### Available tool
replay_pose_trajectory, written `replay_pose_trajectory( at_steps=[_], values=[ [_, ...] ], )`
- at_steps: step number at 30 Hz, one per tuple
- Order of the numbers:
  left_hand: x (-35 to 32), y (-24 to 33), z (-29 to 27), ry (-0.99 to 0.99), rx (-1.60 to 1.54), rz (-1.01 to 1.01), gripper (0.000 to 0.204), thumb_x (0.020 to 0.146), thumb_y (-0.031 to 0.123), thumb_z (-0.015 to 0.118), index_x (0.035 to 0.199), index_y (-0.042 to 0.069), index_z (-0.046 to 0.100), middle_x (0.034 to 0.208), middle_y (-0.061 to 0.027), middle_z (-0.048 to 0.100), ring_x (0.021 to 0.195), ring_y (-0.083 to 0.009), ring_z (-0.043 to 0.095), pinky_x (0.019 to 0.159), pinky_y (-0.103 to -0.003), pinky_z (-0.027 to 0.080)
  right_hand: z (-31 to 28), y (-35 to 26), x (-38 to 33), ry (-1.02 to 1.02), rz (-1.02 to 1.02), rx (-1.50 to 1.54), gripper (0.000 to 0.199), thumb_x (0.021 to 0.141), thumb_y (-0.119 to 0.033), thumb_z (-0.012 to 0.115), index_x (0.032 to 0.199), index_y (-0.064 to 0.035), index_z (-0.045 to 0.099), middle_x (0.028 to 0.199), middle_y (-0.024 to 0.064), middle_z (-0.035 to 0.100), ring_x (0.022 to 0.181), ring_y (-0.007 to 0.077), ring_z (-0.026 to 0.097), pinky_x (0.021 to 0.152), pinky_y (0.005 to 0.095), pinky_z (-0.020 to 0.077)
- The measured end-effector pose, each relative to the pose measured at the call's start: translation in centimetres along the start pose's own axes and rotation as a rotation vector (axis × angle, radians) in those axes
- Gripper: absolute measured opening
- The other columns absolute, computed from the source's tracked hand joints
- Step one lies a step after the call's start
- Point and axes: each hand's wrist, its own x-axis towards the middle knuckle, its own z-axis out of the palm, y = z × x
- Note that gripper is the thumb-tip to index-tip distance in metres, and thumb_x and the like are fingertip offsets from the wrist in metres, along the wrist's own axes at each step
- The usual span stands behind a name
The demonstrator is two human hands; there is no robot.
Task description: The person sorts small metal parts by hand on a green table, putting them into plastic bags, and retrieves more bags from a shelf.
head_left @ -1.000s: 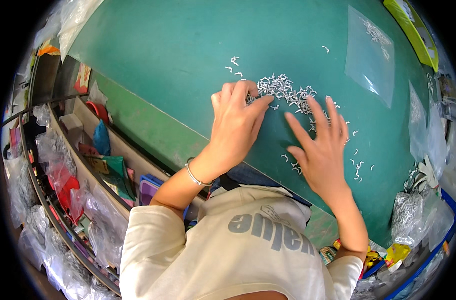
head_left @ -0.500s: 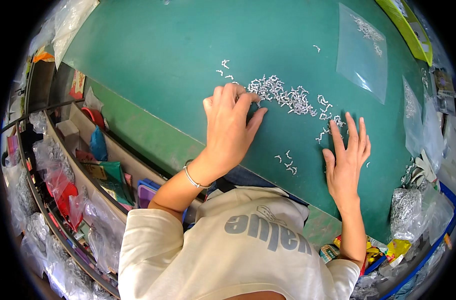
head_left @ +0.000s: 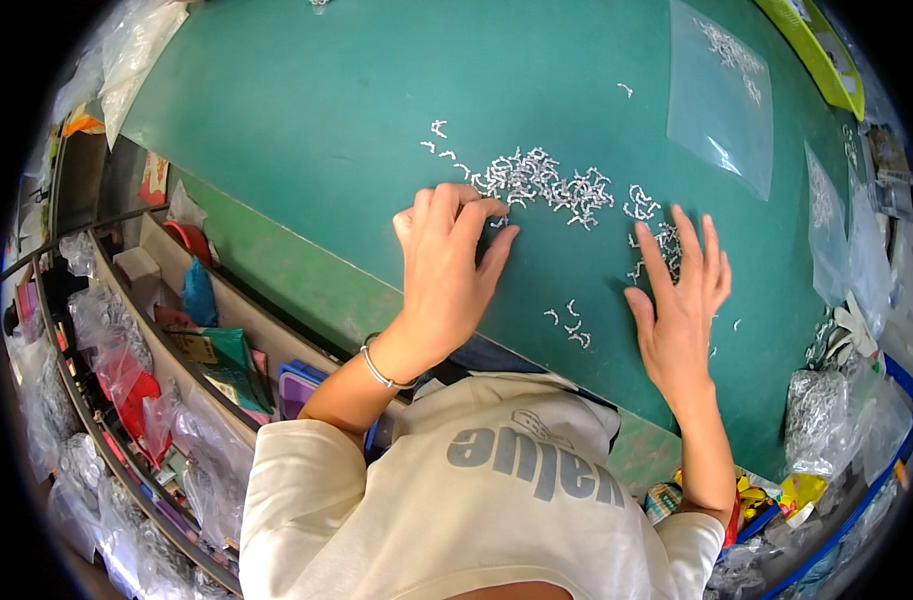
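A loose pile of small, curved silver metal pieces (head_left: 537, 180) lies on the green tabletop. At its near left edge my left hand (head_left: 445, 260) rests with bent fingers, thumb and forefinger apart, and a small piece (head_left: 500, 222) shows between them on the table. To the right, my right hand (head_left: 679, 320) lies with its fingers spread over a smaller cluster of the same pieces (head_left: 667, 245), partly hiding it. A few stray pieces (head_left: 574, 325) lie between the hands, and others (head_left: 438, 129) sit beyond the left hand.
A clear plastic bag (head_left: 719, 100) with silver pieces lies at the far right, near a yellow-green basket (head_left: 822, 60). Filled bags (head_left: 815, 420) and a blue bin rim (head_left: 912, 400) stand at the near right. An open drawer (head_left: 157, 250) with packets is at left.
My right hand has shifted slightly left, and more pieces show around its fingers. The left hand has come slightly nearer to me, away from the main pile, whose right end has shrunk.
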Motion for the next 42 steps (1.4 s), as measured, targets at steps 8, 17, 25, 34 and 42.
replay_pose_trajectory(
  at_steps=[8,17,25,34,42],
  values=[
    [-0.3,0.1,-0.4,-0.102,-0.074,0.131,0.023,0.074,-0.001,0.073,0.094,0.006,0.067,0.091,-0.0043,0.057,0.085,-0.0217,0.053,0.077,-0.034,0.034,0.4,-2.1,2.9,0.044,-0.132,0.040,0.047,0.082,-0.022,0.071,0.127,-0.0183,0.059,0.148,0.0134,0.034,0.139,0.0408,0.026,0.107,0.0603,0.0207],
    [-0.8,0.0,-0.9,-0.062,-0.010,0.073,0.028,0.071,0.000,0.076,0.097,0.007,0.068,0.092,-0.0035,0.057,0.083,-0.0219,0.052,0.076,-0.034,0.034,-0.4,-1.2,-0.1,-0.004,-0.093,0.002,0.043,0.080,-0.012,0.071,0.122,-0.0176,0.064,0.146,0.0120,0.038,0.139,0.0389,0.027,0.107,0.0599,0.0195],
    [-1.2,0.3,-0.6,-0.055,-0.050,0.091,0.028,0.071,0.000,0.075,0.097,0.008,0.069,0.091,-0.0034,0.055,0.082,-0.0208,0.051,0.077,-0.033,0.033,-0.7,-1.1,-1.2,0.036,-0.067,0.022,0.041,0.079,-0.011,0.071,0.119,-0.0187,0.065,0.145,0.0106,0.040,0.138,0.0374,0.029,0.108,0.0585,0.0186],
    [-1.5,0.6,-0.6,-0.073,-0.054,0.084,0.029,0.073,0.002,0.073,0.101,0.007,0.067,0.093,-0.0042,0.054,0.086,-0.0227,0.051,0.078,-0.037,0.033,-0.4,-0.8,-1.8,0.056,-0.083,0.061,0.039,0.079,-0.018,0.073,0.117,-0.0159,0.066,0.144,0.0107,0.041,0.137,0.0382,0.030,0.107,0.0577,0.0204],
    [-2.8,1.5,-0.2,-0.144,-0.140,0.113,0.024,0.072,0.000,0.074,0.094,0.008,0.070,0.088,-0.0025,0.054,0.081,-0.0201,0.051,0.076,-0.034,0.032,-0.3,-2.1,-4.1,-0.031,-0.106,0.025,0.042,0.076,-0.021,0.074,0.117,-0.0171,0.066,0.144,0.0114,0.040,0.137,0.0388,0.030,0.107,0.0580,0.0201]
  ],
)
